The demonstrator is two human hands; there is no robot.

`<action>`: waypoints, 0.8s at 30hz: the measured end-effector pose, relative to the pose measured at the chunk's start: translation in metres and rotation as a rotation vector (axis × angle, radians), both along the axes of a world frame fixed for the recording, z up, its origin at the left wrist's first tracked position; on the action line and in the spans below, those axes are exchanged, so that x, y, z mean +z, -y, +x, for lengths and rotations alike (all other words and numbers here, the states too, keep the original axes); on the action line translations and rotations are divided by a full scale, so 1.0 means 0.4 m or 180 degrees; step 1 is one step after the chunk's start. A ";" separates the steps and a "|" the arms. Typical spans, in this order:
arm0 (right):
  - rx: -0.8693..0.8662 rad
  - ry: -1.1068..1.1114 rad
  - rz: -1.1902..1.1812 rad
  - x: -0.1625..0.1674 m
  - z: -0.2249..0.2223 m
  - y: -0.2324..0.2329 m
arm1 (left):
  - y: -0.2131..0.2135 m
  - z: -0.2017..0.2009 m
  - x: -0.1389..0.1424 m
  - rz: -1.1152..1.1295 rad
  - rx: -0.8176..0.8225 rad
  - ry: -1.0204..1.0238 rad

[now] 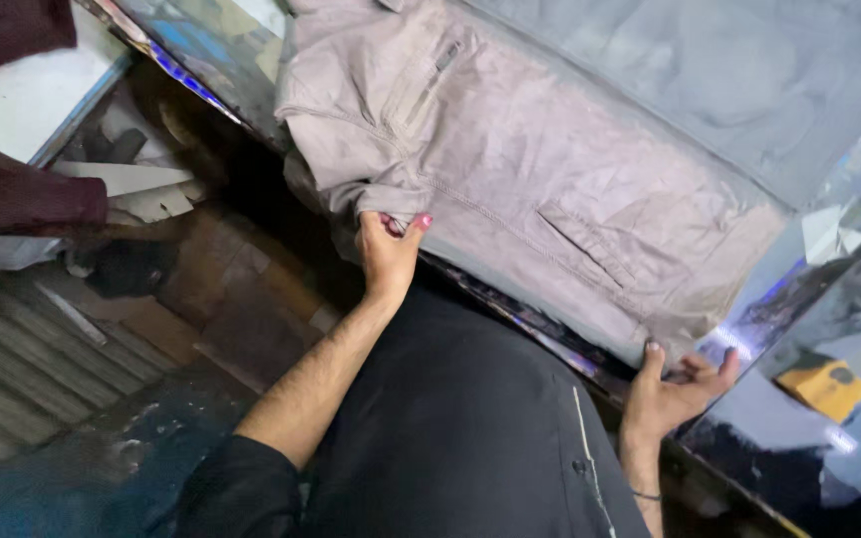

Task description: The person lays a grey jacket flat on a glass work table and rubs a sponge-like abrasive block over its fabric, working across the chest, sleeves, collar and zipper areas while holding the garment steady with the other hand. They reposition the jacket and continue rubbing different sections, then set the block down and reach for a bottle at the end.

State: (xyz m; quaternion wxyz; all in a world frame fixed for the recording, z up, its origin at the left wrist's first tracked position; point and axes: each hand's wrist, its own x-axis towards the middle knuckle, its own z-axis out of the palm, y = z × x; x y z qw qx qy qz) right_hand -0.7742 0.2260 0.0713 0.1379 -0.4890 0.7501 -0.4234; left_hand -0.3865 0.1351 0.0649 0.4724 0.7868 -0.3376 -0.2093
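Observation:
A grey-beige garment with pockets and a zip lies spread on a grey padded table. My left hand pinches the garment's folded near-left corner at the table's edge. My right hand grips the garment's near-right edge, fingers curled over the shiny table rim. My dark clothing fills the view between both arms.
A glossy reflective strip runs along the table's right side, with a yellow object beyond it. At left, a person's dark red sleeve rests on a white counter. Paper scraps and clutter lie on the floor below.

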 end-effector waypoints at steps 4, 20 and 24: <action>0.0341 -0.0483 -0.0677 0.076 0.027 0.036 | -0.006 0.001 -0.025 -0.0189 -0.0136 0.0211; 0.1600 -0.1408 0.0279 0.003 0.002 -0.007 | -0.134 -0.143 0.109 0.0888 -0.2071 -0.0414; 0.1520 -0.1206 0.0203 0.011 0.008 -0.017 | 0.003 -0.320 0.170 -0.0837 -0.3700 0.1572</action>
